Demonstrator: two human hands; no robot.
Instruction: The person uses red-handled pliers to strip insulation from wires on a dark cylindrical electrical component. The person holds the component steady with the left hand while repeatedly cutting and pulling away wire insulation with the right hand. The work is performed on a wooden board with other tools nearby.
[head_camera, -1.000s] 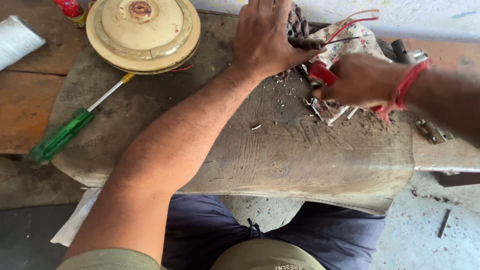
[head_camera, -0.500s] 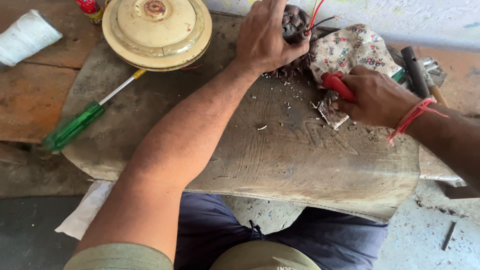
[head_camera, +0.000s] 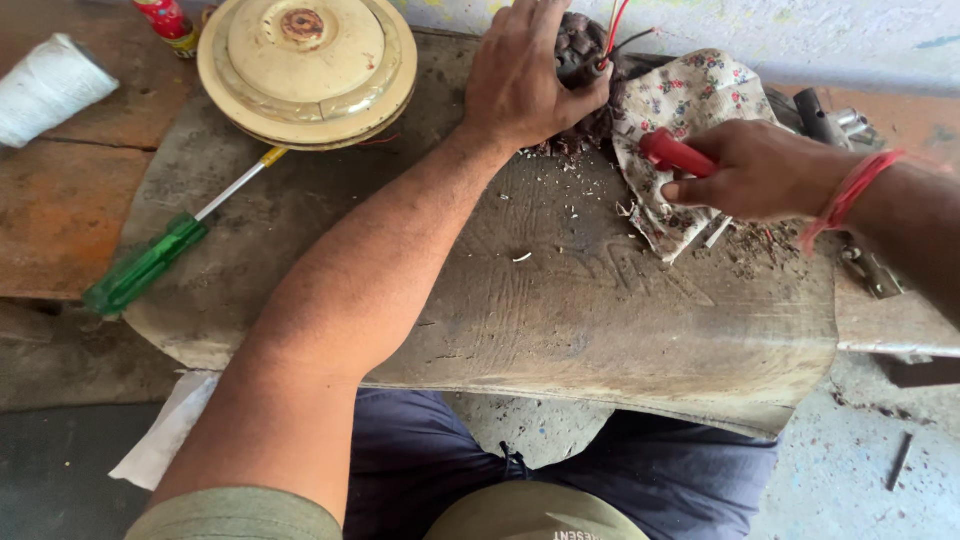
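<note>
My left hand (head_camera: 527, 72) reaches across the worn wooden board (head_camera: 600, 300) and grips a dark wound motor core (head_camera: 580, 45) with red and black wires coming out of it. My right hand (head_camera: 752, 170), with a red thread around the wrist, is closed around the red handle of a tool (head_camera: 672, 152) next to the core. A floral cloth (head_camera: 690, 105) lies under and behind the right hand. Small chips and debris are scattered on the board around both hands.
A cream round fan housing (head_camera: 306, 65) sits at the back left. A green-handled screwdriver (head_camera: 160, 255) lies beside it. A white thread spool (head_camera: 45, 88) rests on the far left. Metal parts (head_camera: 835, 118) lie at the back right, a red can (head_camera: 168, 22) at top.
The view has shifted, so everything sits lower and to the right in the picture. My right hand has moved right, away from the core, still gripping the red handle. My left hand stays on the core.
</note>
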